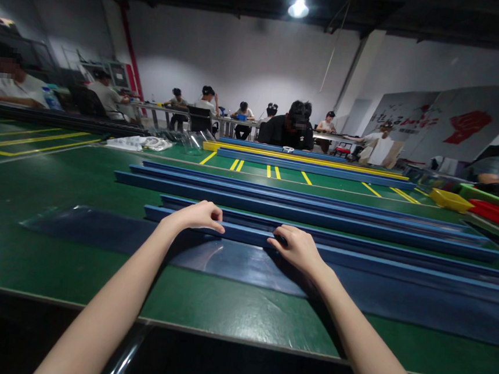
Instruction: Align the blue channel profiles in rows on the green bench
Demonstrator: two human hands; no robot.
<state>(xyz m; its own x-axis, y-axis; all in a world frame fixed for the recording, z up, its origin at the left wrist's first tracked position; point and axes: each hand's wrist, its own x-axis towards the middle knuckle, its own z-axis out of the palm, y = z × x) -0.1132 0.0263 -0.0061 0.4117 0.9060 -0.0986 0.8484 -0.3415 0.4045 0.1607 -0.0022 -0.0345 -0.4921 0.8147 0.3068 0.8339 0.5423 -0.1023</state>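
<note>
A long blue plastic rail (247, 234) runs across the green table in front of me. My left hand (203, 215) grips it on the left, fingers curled over the top edge and thumb along the near side. Farther right, my right hand (295, 244) pinches the same rail, with its fingers bent and partly hidden. On the near side of the rail lies a clear, glossy plastic strip (234, 262), flat on the table and passing under both hands. Whether the strip is joined to the rail I cannot tell.
Behind are more blue rails (274, 206), then a yellow rail (313, 160) among blue ones. A yellow tray (449, 200) and a red tray (497, 213) stand at right. Several people sit beyond; one person in black (287, 129) leans toward the far edge.
</note>
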